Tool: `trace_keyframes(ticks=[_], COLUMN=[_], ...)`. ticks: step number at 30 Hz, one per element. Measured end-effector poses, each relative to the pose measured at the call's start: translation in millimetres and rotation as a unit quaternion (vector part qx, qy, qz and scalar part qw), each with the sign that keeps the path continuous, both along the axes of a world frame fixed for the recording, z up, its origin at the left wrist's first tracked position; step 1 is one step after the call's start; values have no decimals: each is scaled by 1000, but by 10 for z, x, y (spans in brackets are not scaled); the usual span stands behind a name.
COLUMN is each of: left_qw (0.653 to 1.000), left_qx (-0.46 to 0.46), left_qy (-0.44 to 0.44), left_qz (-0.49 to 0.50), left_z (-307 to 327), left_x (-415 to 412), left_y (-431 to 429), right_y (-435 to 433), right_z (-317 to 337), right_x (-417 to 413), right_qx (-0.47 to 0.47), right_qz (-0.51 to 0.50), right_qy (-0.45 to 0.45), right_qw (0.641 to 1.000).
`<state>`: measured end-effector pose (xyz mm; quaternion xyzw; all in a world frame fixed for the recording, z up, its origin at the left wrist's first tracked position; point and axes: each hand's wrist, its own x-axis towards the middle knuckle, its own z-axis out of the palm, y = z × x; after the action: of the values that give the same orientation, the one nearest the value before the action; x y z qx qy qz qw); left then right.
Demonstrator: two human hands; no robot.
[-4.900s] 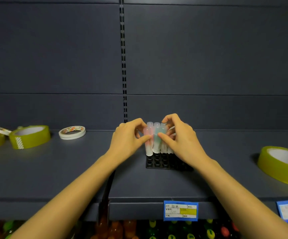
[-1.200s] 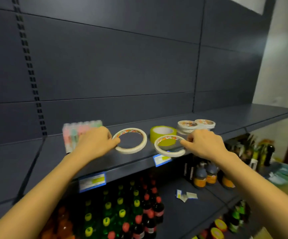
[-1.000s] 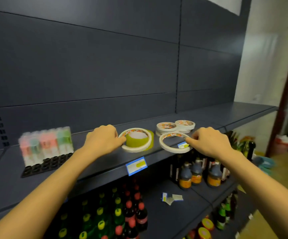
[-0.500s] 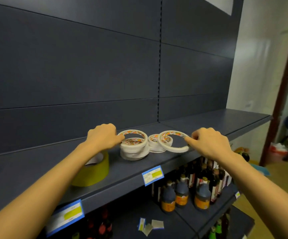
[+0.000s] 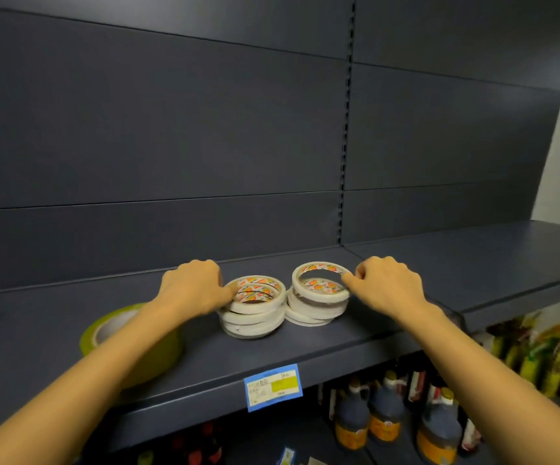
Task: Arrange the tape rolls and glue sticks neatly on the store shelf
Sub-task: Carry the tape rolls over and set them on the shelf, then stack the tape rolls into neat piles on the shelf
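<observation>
Two stacks of thin white tape rolls stand side by side on the dark shelf (image 5: 305,344). My left hand (image 5: 193,286) pinches the top white roll (image 5: 258,298) of the left stack, which lies on the rolls below it. My right hand (image 5: 386,286) pinches another white roll (image 5: 318,288) by its right edge, tilted a little over the right stack (image 5: 312,313). A wide yellow-green tape roll (image 5: 157,350) lies on the shelf to the left, partly hidden by my left forearm. No glue sticks are in view.
The shelf's back panel rises right behind the stacks. A blue price tag (image 5: 273,386) hangs on the shelf's front edge. Dark sauce bottles (image 5: 382,414) stand on the lower shelf. The shelf continues to the right (image 5: 490,260) past the upright slot rail.
Both hands have carried their white rolls rightward along the shelf to the two stacks. The left roll now lies on the left stack and the right roll is over the right stack.
</observation>
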<state>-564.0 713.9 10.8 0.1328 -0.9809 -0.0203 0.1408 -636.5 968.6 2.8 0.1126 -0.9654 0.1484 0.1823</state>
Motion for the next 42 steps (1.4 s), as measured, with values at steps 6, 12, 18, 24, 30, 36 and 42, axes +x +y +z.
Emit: trace_keyframes(ticks=[6,12,18,24,30,36,42], left_qw=[987,968,948,909,876,871,884], left_qx=[-31,-58,-77,-86,-125,-133,-122], left_qy=[139,215,211,215,191,175,175], left_qz=[69,119,226,345,426,439,416], left_z=[52,3,-223,-306,-264,-229,-225], left_x=[262,662,1346,2368,3291,4003,4648], left_y=[48,-17,-155,-282,-444,-825,-1468], right_y=[-49,-471,-1145,-1951,-2494,-3054,-3734], right_z=[68,277,154,27,-35,-55,-101], right_x=[-218,4,583,1342,2071,2660,3177], right_qx=[116,-1,-39,-43,-15,-7,-12], right_qz=[43,290,486,603,659,672,652], right_qy=[50,114,123,74,52,48,27], right_qw=[991,950,864,793,750,739,757])
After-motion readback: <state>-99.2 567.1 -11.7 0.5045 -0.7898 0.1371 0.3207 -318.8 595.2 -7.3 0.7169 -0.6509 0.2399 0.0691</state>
